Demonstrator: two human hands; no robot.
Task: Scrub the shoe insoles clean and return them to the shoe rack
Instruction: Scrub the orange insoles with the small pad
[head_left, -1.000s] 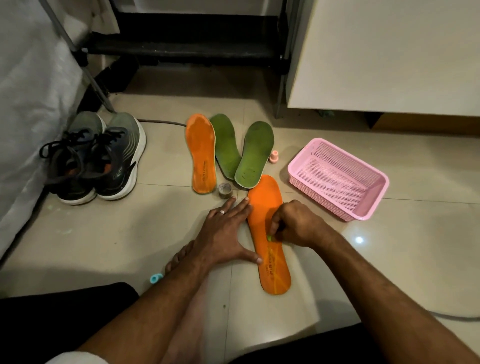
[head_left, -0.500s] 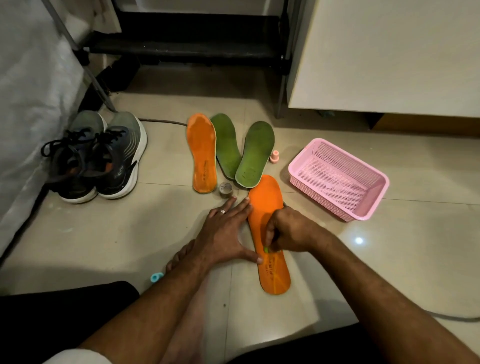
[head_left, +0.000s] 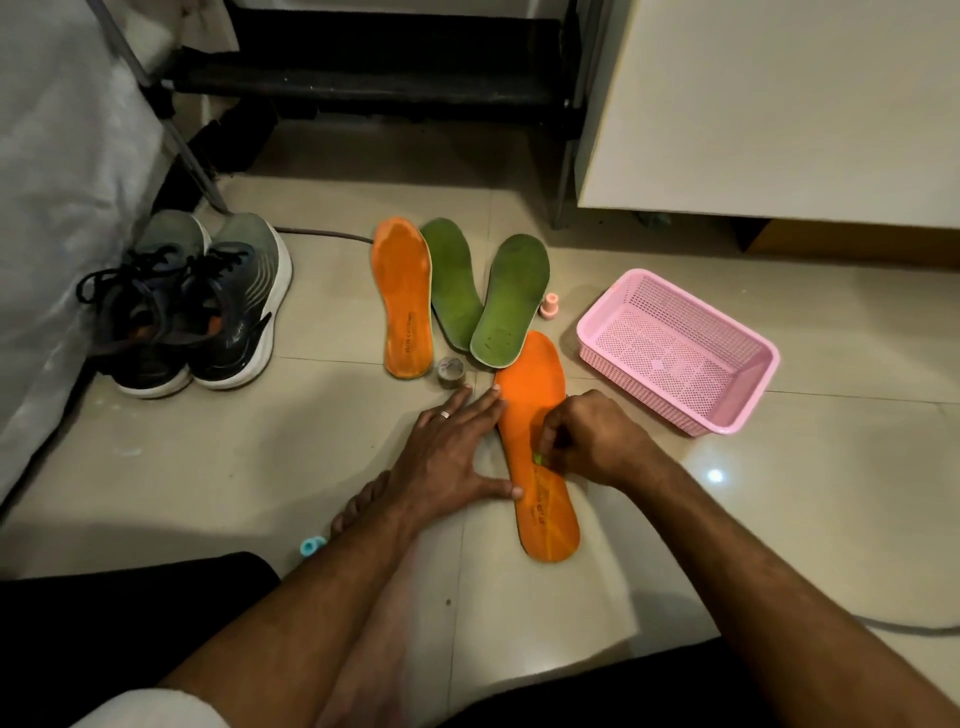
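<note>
A: Beige tile floor (head_left: 260, 467), glossy, with one bright light spot at right. A white cabinet (head_left: 779, 104) overhangs the far right; a dark low shelf (head_left: 374, 78) runs along the back.

B: Where does the worked insole lie?

A: The near orange insole (head_left: 540, 467) lies flat on the tile, toe end away from the person, heel end nearest. The right hand (head_left: 592, 441) sits over its middle, fingers curled tight around a small green thing (head_left: 538, 459) that touches the insole's surface. Too little of it shows to say what it is.

B: And the other hand?

A: The left hand (head_left: 457, 457) lies flat on the floor, fingers straight. The fingertips meet the insole's left edge near the toe, and the thumb presses its left edge lower down. It holds nothing.

B: What about the edges and open room?

A: The insole's toe tip slips under the heel of the right green insole (head_left: 511, 301). The left green insole (head_left: 451, 280) and the far orange insole (head_left: 408, 301) lie just beyond, side by side. A small round tin (head_left: 451, 371) sits just ahead of the left fingertips. The pink basket (head_left: 675, 353) stands near on the right, apart from the insole. A small pink cap (head_left: 549, 305) sits between the basket and the green insoles. A pair of sneakers (head_left: 192, 306) stands well apart on the left. Bare tile shows right of the heel end. A bare foot (head_left: 358, 509) lies under the left forearm, with a small blue cap (head_left: 311, 546) beside it.
</note>
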